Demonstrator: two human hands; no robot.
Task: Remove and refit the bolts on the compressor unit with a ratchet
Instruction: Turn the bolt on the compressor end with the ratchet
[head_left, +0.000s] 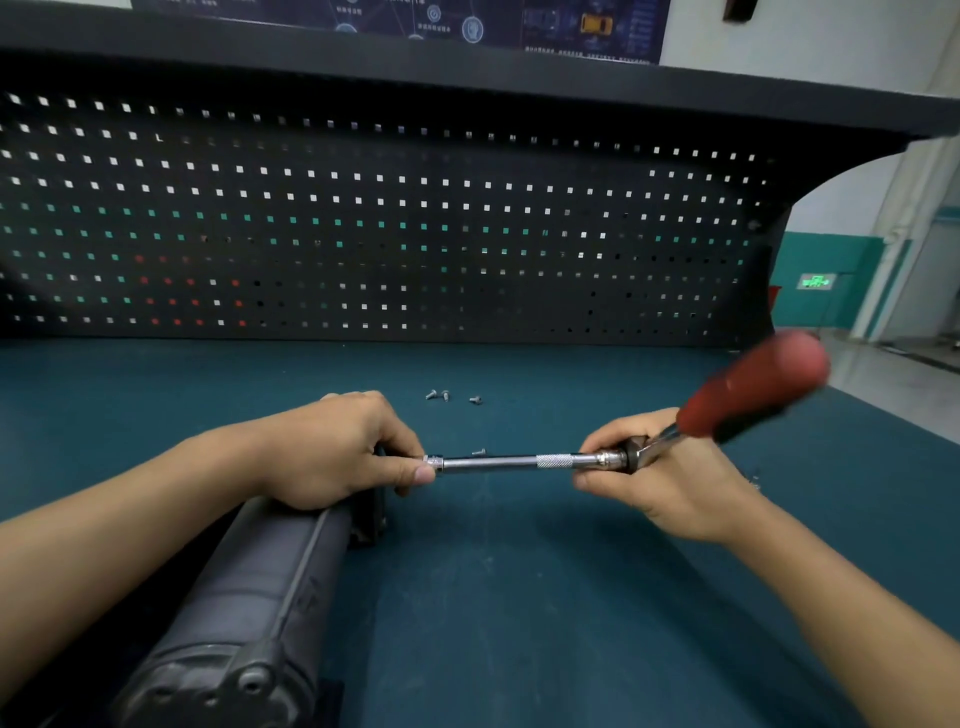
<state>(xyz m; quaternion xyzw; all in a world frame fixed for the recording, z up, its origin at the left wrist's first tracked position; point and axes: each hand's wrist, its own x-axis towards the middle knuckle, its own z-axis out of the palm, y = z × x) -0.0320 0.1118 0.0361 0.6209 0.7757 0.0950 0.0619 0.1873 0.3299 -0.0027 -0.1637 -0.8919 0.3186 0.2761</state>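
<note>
Head view, looking down at a teal bench mat (519, 597). The dark grey compressor unit (260, 597) lies at the lower left of the frame, cut off by the bottom edge, with its far end covered by the left hand (343, 452). That hand is curled, its thumb and fingers pinching the socket end of a chrome extension bar (509, 461) that runs level across the centre. Whether the socket sits on a bolt cannot be seen, as the fingers hide the joint. The right hand (660, 478) is closed round the head of the ratchet (634, 454), most of which is buried in the grip. Its red handle (753, 384) angles toward the upper right and is smeared by blur. Loose bolts (436, 396) lie on the mat just beyond the bar, too small to make out in detail. A black pegboard (389, 234) fills the background.
</note>
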